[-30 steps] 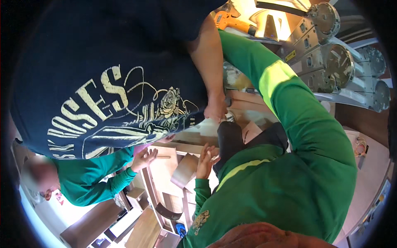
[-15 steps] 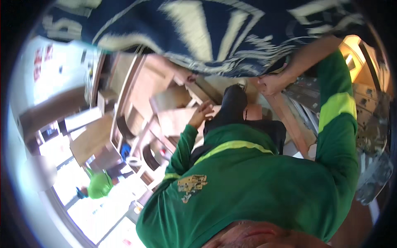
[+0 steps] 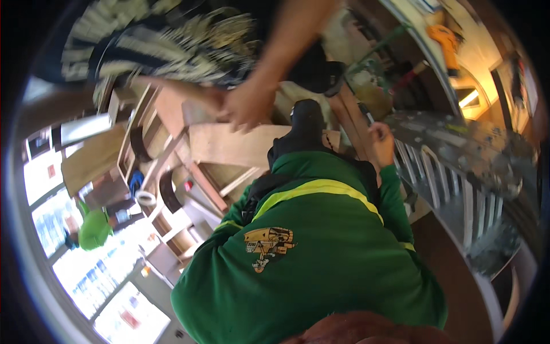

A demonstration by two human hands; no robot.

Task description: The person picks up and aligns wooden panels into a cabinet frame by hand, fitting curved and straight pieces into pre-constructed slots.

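Two bare forearms reach down from the top of the view, below a dark shirt with a pale print (image 3: 172,40). My right hand (image 3: 247,106) has its fingers curled over the top edge of a pale wooden panel (image 3: 229,146). My left hand (image 3: 211,98) is blurred and sits close beside it on the same woodwork; its grip cannot be made out. Just below crouches a co-worker in a green sweatshirt with a yellow stripe (image 3: 309,252). The co-worker's hand (image 3: 381,143) is raised against a wooden strip (image 3: 349,123).
An aluminium ladder (image 3: 452,172) lies at the right. Wooden frames and shelf parts (image 3: 166,155) stand at the left, with a roll of tape (image 3: 145,198) and a green object (image 3: 94,229) lower down. An orange power tool (image 3: 444,37) hangs at the top right.
The view has swung round. The co-worker now fills the lower middle, the ladder has come into sight at the right, and both hands are now on the pale wooden panel.
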